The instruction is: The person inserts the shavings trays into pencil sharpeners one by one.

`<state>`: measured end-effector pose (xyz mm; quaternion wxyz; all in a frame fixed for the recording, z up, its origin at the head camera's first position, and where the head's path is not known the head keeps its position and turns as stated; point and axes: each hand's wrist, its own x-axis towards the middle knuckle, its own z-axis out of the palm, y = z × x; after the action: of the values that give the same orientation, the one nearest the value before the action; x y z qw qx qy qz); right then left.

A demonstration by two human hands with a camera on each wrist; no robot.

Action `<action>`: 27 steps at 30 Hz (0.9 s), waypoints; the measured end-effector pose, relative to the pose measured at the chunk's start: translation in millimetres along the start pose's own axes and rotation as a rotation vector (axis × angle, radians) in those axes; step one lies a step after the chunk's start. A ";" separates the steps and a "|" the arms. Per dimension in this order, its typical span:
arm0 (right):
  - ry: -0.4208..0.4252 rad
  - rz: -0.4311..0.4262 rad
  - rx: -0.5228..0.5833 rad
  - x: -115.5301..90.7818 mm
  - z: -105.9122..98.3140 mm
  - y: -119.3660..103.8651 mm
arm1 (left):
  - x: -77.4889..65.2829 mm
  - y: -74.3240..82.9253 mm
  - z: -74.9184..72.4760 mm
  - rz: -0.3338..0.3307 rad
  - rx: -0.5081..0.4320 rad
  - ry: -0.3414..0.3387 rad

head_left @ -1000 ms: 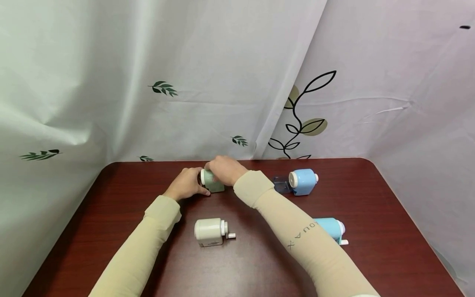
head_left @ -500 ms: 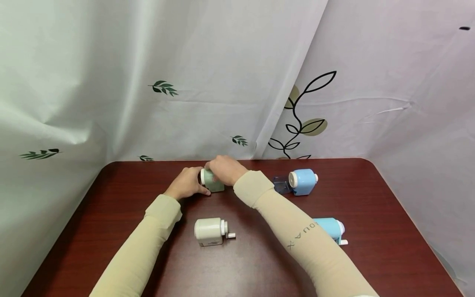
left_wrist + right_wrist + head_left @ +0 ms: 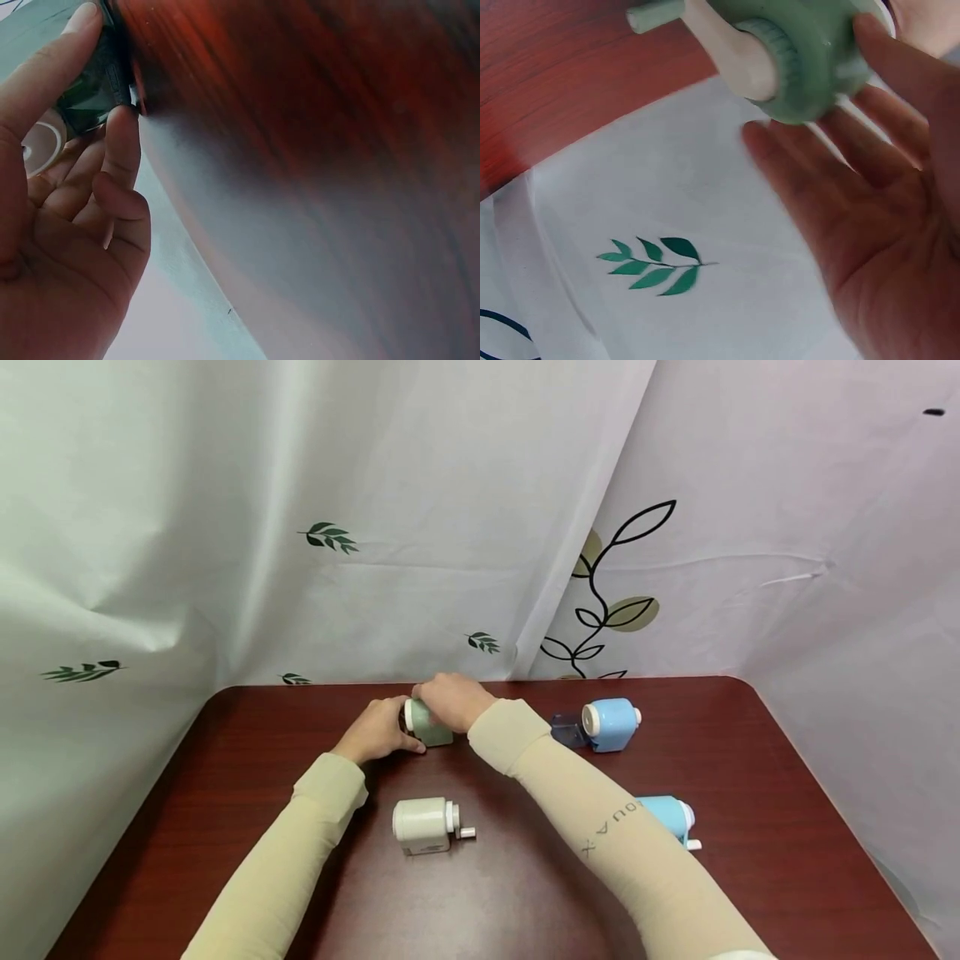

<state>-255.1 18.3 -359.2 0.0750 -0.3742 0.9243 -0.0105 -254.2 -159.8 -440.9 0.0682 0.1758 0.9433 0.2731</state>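
We find the head view evenly lit, pale glare on the table (image 3: 487,902) at six o'clock; the curtain (image 3: 405,468) reads greenish at nine, pinkish at two. In the left wrist view we note milky glare at four, the left hand (image 3: 79,244) shaded. In the right wrist view the right hand (image 3: 877,217) at three looks soft, the leaf print (image 3: 651,268) at seven crisper.
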 end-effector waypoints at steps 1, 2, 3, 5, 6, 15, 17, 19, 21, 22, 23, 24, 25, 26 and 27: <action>-0.006 0.004 -0.002 -1.2 -2.0 -0.7 | -0.5 0.4 -0.1 0.002 0.000 -0.001; -0.012 0.005 -0.008 -2.7 -4.9 -1.4 | -0.9 0.7 -0.2 0.004 0.000 -0.002; -0.017 0.007 -0.009 -4.4 -8.4 -2.0 | -1.0 0.5 -0.2 0.008 0.002 -0.003; -0.026 0.016 -0.015 -8.2 -17.9 -2.8 | -1.5 0.4 -0.9 0.013 0.002 -0.004; -0.029 0.025 -0.016 -10.5 -23.7 -2.7 | -1.4 0.4 -1.5 0.012 0.000 -0.003; -0.116 0.164 0.012 -43.1 -75.5 21.8 | -1.2 12.5 -16.5 0.044 -0.005 0.005; -0.135 0.177 0.039 -52.0 -83.3 30.6 | -1.5 19.7 -22.1 0.063 -0.020 0.017; -0.154 0.181 0.057 -59.8 -89.0 40.1 | -1.7 28.4 -28.5 0.084 -0.019 0.038; -0.172 0.194 0.088 -67.6 -92.2 49.7 | -1.2 38.7 -33.6 0.115 -0.002 0.061; -0.180 0.198 0.100 -71.7 -93.3 54.5 | -0.5 44.5 -35.5 0.133 0.009 0.069; -0.187 0.207 0.113 -76.0 -93.7 59.4 | 0.0 51.4 -37.0 0.148 0.023 0.071; -0.194 0.214 0.121 -80.2 -93.6 64.4 | 0.8 58.9 -38.3 0.162 0.042 0.070; -0.199 0.225 0.127 -84.6 -93.2 69.3 | 2.0 67.0 -39.2 0.180 0.051 0.062; -0.202 0.238 0.125 -89.1 -92.5 74.4 | 4.0 75.6 -39.5 0.200 0.059 0.052; -0.209 0.251 0.118 -93.7 -91.4 79.6 | 6.0 84.7 -39.5 0.212 0.071 0.038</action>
<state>-257.0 137.2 -262.5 0.1932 -0.2500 0.9487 -0.0161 -243.8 -110.1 -362.1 0.0146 0.2717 0.9296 0.2485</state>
